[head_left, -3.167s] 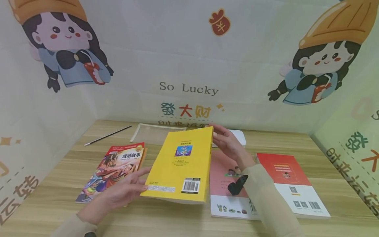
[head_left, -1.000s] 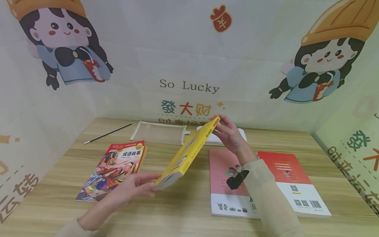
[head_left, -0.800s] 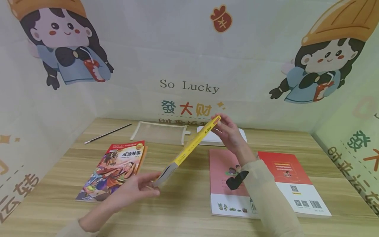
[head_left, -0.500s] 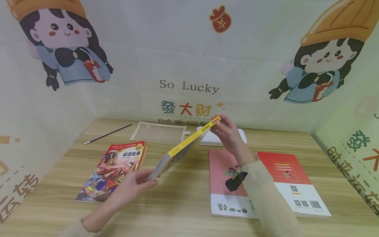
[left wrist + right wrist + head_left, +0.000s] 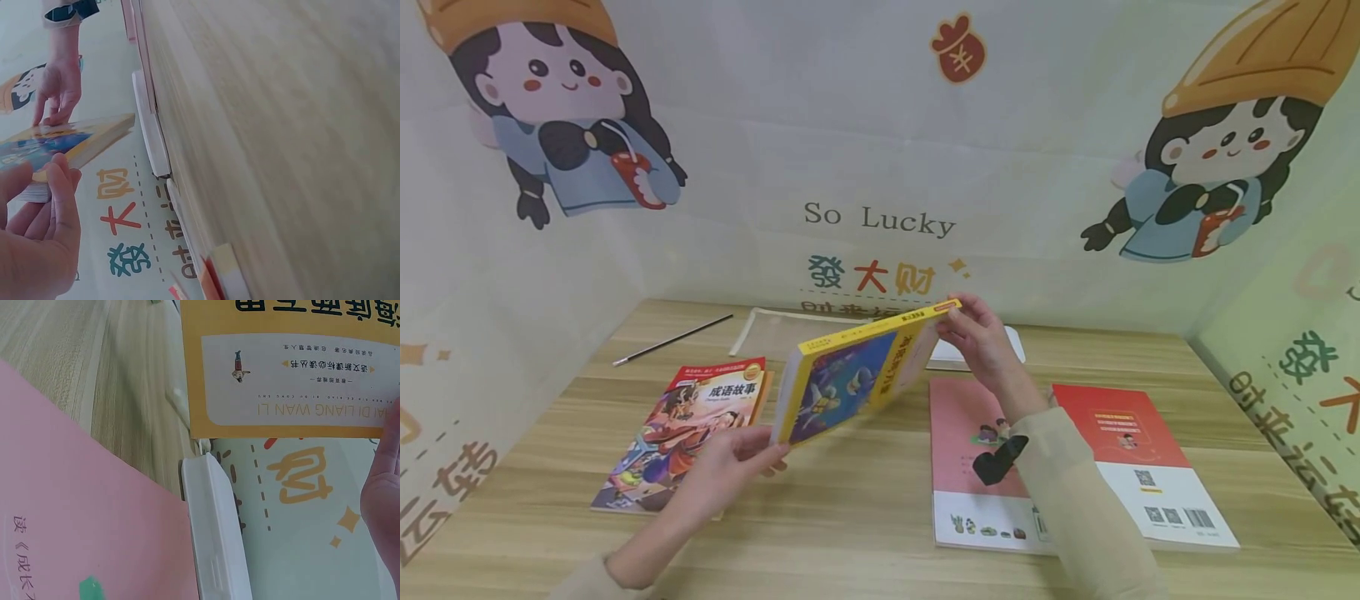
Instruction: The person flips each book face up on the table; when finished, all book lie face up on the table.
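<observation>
A yellow paperback book (image 5: 842, 387) is held tilted in the air over the middle of the table, its spine on the upper side and its blue picture cover towards me. My left hand (image 5: 730, 467) pinches the lower left end, with thumb and fingers on either side in the left wrist view. At the opposite end, the fingers of my right hand (image 5: 988, 350) grip the top corner near the spine. The right wrist view shows the cover's white title panel (image 5: 294, 375) close up. Below the left hand lies a colourful storybook (image 5: 700, 425), partly covered by that hand.
A pink-and-white book (image 5: 962, 442) and a red-and-white book (image 5: 1142, 450) lie at the right, partly behind the right sleeve. Along the back are a thin black stick (image 5: 673, 340), a mesh pouch (image 5: 767, 329) and a white flat case (image 5: 1011, 342). A printed cloth wall (image 5: 880, 150) stands behind.
Both hands have turned the yellow book over: its plain yellow back faced me earlier, then its spine, and now the picture cover. The other books have stayed put.
</observation>
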The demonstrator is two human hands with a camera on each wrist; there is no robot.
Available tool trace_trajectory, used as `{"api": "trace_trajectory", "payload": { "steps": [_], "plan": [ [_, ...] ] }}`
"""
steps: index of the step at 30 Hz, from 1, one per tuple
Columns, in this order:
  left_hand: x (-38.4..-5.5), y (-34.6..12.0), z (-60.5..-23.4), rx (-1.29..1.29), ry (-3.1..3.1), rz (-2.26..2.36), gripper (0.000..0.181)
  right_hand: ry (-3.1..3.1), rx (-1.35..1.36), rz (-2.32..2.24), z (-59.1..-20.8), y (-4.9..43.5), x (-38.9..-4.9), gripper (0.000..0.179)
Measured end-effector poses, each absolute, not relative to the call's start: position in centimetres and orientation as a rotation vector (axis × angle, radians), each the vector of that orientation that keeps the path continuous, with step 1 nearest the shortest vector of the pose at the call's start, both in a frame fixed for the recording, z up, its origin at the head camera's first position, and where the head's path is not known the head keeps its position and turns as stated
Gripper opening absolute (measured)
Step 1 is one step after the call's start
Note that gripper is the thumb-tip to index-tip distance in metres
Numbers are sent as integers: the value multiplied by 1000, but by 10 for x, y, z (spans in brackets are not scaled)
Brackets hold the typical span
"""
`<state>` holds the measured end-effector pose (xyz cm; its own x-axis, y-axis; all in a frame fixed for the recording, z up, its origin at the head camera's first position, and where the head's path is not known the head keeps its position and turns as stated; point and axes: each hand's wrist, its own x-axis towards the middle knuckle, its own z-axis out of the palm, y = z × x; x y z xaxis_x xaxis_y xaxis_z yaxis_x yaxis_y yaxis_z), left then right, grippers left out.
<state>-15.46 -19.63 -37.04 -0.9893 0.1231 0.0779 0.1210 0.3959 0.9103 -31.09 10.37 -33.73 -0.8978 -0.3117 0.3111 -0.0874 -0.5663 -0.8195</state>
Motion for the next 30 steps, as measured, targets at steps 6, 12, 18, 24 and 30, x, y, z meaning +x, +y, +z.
{"api": "trace_trajectory", "payload": {
  "steps": [6, 12, 18, 24, 30],
  "plan": [
    [-154, -197, -371, 302, 2660, 1723, 34, 1556, -524, -2556, -336, 103, -311, 22],
    [-152, -198, -368, 224, 2698, 1690, 31, 1623, -460, -2522, -338, 104, -312, 17],
    [-152, -200, -368, 262, 2615, 1774, 26, 1635, -428, -2496, -340, 102, -311, 13],
    [-152, -201, -369, 245, 2512, 1866, 28, 1624, -381, -2459, -340, 101, -311, 8],
    [-151, -202, -369, 181, 2389, 1994, 29, 1658, -345, -2397, -340, 101, -311, 6]
  ]
}}
